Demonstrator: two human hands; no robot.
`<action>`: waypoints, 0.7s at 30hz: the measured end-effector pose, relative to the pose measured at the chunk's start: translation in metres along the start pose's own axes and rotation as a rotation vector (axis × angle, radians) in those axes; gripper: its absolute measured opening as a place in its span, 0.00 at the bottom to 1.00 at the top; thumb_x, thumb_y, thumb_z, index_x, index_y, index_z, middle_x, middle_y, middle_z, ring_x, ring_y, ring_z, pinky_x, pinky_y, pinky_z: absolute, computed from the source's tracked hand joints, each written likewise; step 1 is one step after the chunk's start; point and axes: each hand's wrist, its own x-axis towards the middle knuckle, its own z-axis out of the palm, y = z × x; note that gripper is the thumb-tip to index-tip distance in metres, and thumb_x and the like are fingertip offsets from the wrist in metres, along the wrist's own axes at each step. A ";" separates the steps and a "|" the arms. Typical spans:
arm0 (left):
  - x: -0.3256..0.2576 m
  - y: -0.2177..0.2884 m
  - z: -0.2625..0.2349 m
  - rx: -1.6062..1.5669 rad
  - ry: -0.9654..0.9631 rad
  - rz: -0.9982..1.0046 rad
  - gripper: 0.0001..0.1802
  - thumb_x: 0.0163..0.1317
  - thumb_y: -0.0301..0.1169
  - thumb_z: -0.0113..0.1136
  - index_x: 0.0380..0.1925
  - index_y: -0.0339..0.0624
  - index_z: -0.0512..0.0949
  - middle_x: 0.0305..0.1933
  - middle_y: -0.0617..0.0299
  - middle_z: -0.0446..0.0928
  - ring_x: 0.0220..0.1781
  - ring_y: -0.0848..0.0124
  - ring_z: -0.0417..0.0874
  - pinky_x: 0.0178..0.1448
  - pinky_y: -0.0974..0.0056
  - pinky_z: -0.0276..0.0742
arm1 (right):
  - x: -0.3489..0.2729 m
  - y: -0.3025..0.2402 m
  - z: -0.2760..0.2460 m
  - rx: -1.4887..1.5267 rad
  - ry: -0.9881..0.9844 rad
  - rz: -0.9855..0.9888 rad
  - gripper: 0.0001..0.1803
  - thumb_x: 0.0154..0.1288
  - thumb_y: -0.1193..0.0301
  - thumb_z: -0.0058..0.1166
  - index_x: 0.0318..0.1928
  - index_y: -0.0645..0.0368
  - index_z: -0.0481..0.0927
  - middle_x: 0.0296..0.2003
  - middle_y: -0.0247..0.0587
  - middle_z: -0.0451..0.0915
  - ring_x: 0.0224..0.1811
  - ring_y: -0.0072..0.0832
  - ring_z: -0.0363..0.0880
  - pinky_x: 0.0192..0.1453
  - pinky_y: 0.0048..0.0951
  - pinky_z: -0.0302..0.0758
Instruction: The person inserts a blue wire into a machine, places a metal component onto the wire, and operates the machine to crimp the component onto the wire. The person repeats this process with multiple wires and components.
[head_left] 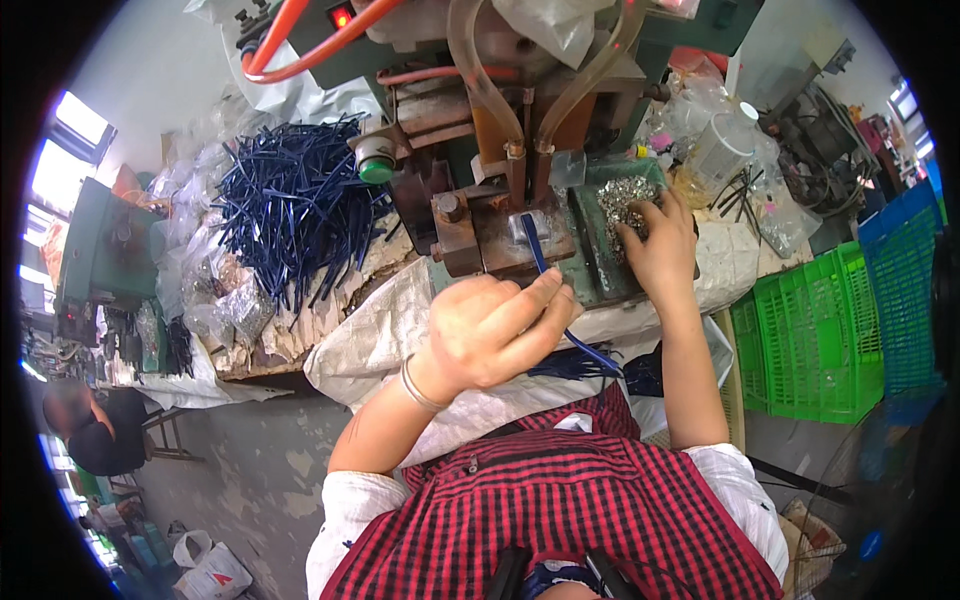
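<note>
My left hand (495,325) pinches a narrow dark blue strap (533,240) between thumb and fingers. The strap's far end lies over the small metal block (524,228) at the middle of the machine's work base, and its tail hangs below my hand toward my lap. To the right, my right hand (665,250) reaches into a green tray (590,250) of small shiny metal pieces (622,205). Its thumb and fingers are apart, curved at the heap's edge; whether a piece touches the fingertips is too small to tell.
A large pile of dark blue straps (295,205) covers the bench at left. A green button (376,170) and clear tubes (478,75) belong to the machine ahead. Green crates (815,335) stand at right. Another person (95,430) sits far left. More straps (570,363) lie near my lap.
</note>
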 end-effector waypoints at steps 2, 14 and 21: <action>-0.002 -0.002 0.002 -0.028 0.018 -0.006 0.15 0.51 0.26 0.78 0.39 0.44 0.85 0.42 0.61 0.87 0.23 0.76 0.81 0.25 0.70 0.71 | -0.008 0.018 0.013 0.038 0.039 -0.017 0.15 0.59 0.68 0.67 0.47 0.57 0.87 0.62 0.57 0.78 0.71 0.54 0.70 0.70 0.52 0.69; -0.039 0.026 -0.015 -0.120 0.055 -0.286 0.15 0.52 0.24 0.75 0.42 0.42 0.87 0.51 0.52 0.88 0.28 0.72 0.83 0.29 0.68 0.75 | 0.014 0.006 0.035 -0.145 0.145 -0.245 0.09 0.61 0.69 0.64 0.41 0.57 0.83 0.54 0.41 0.84 0.63 0.41 0.79 0.51 0.46 0.78; -0.050 -0.029 -0.121 0.468 0.227 -0.737 0.07 0.62 0.17 0.68 0.40 0.34 0.87 0.45 0.54 0.88 0.42 0.62 0.87 0.45 0.64 0.81 | 0.012 -0.002 0.018 0.007 0.195 -0.179 0.05 0.64 0.69 0.63 0.35 0.56 0.85 0.36 0.42 0.86 0.43 0.44 0.84 0.44 0.43 0.78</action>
